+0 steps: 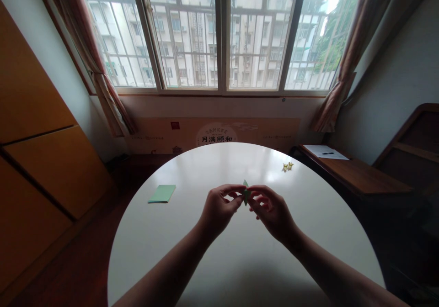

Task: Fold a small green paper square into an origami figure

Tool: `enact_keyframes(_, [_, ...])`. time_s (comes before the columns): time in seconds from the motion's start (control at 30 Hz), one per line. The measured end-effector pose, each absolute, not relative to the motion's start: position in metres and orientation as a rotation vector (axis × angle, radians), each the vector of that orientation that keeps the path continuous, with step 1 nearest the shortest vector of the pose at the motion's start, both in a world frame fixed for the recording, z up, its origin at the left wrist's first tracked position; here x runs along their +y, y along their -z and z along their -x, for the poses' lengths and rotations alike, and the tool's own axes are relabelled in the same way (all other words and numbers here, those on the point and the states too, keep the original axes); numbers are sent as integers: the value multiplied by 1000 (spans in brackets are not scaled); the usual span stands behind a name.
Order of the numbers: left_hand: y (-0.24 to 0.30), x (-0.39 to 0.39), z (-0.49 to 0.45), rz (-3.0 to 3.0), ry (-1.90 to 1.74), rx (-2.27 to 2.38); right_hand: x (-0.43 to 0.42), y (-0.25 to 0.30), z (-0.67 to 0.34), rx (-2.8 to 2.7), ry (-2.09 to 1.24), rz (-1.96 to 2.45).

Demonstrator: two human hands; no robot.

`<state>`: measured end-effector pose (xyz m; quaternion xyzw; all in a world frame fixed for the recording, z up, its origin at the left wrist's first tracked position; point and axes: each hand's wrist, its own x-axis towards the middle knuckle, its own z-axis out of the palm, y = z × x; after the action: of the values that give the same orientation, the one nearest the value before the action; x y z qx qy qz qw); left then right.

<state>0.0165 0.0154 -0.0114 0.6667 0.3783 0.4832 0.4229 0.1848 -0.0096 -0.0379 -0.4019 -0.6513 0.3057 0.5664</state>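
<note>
Between my two hands, above the middle of the white round table (236, 261), is a small piece of folded green paper (246, 184) with a pointed tip upward and another downward. My left hand (219, 204) pinches it from the left with thumb and forefinger. From the other side my right hand (270, 206) pinches it the same way, its other fingers curled below. The fingertips cover the paper's middle, so its exact folds are hidden. Left of my hands, a stack of green square paper (162, 193) lies flat on the table.
Small yellowish folded figures (287, 166) stand near the table's far right edge. Beyond it, a wooden side table (363, 172) bears a white sheet (324, 152) with a dark pen-like object. A printed box panel (216, 133) stands behind the table, under the barred window (222, 37).
</note>
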Motion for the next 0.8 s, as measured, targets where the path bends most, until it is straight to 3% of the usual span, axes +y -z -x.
enact_keyframes(0.37, [11,16,-18,-1571,-1123,878,-7,41,-187,-1484,-735,977])
enact_keyframes(0.8, [17,15,-21,-1875,-1255,935,-6,42,-186,-1427,-827,942])
